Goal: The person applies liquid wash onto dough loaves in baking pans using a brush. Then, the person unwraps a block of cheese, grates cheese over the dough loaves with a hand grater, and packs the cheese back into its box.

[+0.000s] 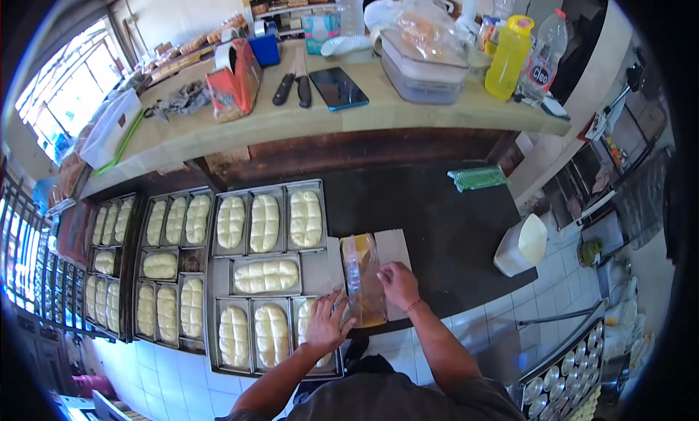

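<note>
In front of me lies a flat golden-brown packet (370,279) with clear, shiny plastic along its left side. Pale cardboard-like sheets (395,248) show from under it on both sides. My left hand (328,323) rests at the packet's lower left edge, fingers apart, partly over a baking tray. At the right edge, my right hand (399,285) has its fingers curled together in a pinch; what they hold, if anything, is too small to make out. Left of the packet, a metal tray (317,264) carries several pale, scored dough loaves (265,223).
More dough trays (173,253) stand further left. A white container (520,245) and a green packet (478,178) sit on the dark table (437,217). The raised shelf (291,126) behind holds knives (301,79), a tablet (338,88), a plastic box (422,75) and bottles (510,57).
</note>
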`<state>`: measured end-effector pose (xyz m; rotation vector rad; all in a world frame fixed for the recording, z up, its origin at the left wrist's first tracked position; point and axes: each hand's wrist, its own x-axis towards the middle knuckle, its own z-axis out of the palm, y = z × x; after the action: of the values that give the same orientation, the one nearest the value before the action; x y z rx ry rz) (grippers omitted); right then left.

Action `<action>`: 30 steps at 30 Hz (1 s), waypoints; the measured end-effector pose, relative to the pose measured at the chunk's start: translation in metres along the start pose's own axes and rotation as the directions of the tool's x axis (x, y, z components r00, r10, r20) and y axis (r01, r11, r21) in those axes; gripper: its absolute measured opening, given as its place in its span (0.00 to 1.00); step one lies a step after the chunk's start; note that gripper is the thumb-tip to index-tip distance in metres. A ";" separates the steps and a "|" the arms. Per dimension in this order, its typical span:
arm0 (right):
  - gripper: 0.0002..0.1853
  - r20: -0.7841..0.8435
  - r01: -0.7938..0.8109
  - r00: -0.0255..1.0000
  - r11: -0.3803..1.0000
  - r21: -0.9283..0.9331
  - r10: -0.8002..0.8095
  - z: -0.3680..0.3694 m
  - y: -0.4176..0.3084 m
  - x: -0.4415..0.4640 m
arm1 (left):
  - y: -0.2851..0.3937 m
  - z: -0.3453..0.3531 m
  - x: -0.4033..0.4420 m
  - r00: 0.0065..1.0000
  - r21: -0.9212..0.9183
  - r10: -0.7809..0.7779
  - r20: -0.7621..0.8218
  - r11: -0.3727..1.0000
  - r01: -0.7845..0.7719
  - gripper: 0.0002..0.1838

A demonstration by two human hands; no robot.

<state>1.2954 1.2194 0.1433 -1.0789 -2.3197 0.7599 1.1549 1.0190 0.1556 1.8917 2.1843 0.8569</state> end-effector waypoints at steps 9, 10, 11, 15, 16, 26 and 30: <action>0.20 -0.271 0.151 0.958 0.970 0.191 -0.096 -0.075 -0.099 0.084 | -0.004 0.000 -0.007 0.998 -0.013 0.031 -0.046 0.999 -0.032 0.28; 0.21 -0.328 0.238 0.928 0.958 0.158 -0.177 -0.091 -0.122 0.106 | -0.006 0.003 -0.009 0.999 -0.018 0.027 -0.044 0.999 -0.028 0.28; 0.22 -0.379 0.323 0.889 0.939 0.121 -0.257 -0.106 -0.146 0.128 | -0.008 0.005 -0.010 0.999 -0.023 0.021 -0.042 0.999 -0.022 0.28; 0.22 -0.487 0.356 0.796 0.928 -0.107 -0.361 -0.144 -0.219 0.195 | -0.004 0.000 -0.015 0.996 -0.060 -0.006 -0.085 0.998 0.001 0.27; 0.22 -0.558 0.391 0.704 0.896 -0.213 -0.440 -0.141 -0.227 0.205 | -0.003 -0.003 -0.016 0.994 -0.076 -0.016 -0.109 0.997 0.008 0.26; 0.24 -0.492 0.275 0.779 0.917 -0.287 -0.388 -0.110 -0.243 0.247 | -0.032 -0.037 -0.064 0.966 -0.140 -0.178 -0.186 0.978 0.153 0.23; 0.26 -0.542 0.179 0.786 0.949 -0.261 -0.297 -0.112 -0.253 0.239 | -0.049 -0.056 -0.077 0.960 -0.228 -0.189 -0.207 0.963 0.141 0.22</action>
<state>1.0900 1.3049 0.4337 -0.9034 -1.9606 0.0713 1.1034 0.9251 0.1573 1.5542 2.2308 1.2699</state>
